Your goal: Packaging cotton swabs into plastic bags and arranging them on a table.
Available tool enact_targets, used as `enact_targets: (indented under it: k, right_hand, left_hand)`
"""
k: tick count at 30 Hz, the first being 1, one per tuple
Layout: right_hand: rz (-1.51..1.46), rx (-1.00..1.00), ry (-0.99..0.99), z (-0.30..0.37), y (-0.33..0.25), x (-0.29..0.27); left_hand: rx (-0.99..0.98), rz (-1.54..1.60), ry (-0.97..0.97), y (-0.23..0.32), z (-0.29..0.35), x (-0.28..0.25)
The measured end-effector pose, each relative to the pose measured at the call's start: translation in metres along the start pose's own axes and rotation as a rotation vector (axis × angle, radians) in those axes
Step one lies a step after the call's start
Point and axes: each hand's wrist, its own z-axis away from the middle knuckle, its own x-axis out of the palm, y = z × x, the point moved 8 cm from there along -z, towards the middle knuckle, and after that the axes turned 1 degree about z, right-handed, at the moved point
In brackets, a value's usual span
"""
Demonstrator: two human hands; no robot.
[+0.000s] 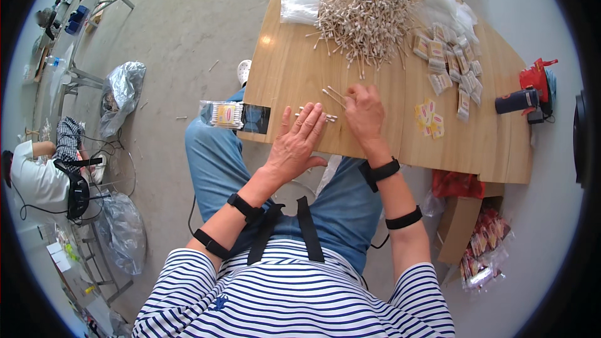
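Observation:
My left hand [299,136] lies flat near the table's front edge, fingers stretched out over a few cotton swabs [330,117] whose tips stick out on its right. My right hand [365,112] is closed in a pinch on a couple of cotton swabs [333,94], which point out to the left. Beyond both hands rises a big heap of loose cotton swabs [366,15]. At the table's left corner, a clear packet of cotton swabs [224,114] with a label juts past the edge, beside a dark flat piece [256,119].
Right of the heap lie several filled small packs [452,59] and clear plastic bags [447,9]. Yellow-and-white cards [429,119] lie nearer. A dark cylinder [516,101] stands at the right edge. Below is a cardboard box [460,231]. Another person [41,169] sits far left.

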Motion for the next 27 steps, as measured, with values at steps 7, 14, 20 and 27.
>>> enact_targets:
  k: [7,14,20,27]
  right_hand:
    - [-0.113,-0.135,-0.147,0.028,-0.028,0.028]
    - [0.069,0.164,0.157,-0.048,0.037,0.007]
    - [0.029,0.213,0.041,-0.064,0.060,0.021]
    - [-0.225,0.226,-0.055,-0.044,0.064,-0.001]
  left_hand:
    - [-0.005,0.059,0.001,-0.001,-0.001,-0.002]
    - [0.005,0.030,-0.015,0.001,0.000,-0.002]
    - [0.006,0.076,-0.001,-0.001,0.001,-0.004]
    - [0.007,0.060,0.002,0.000,0.000,-0.004]
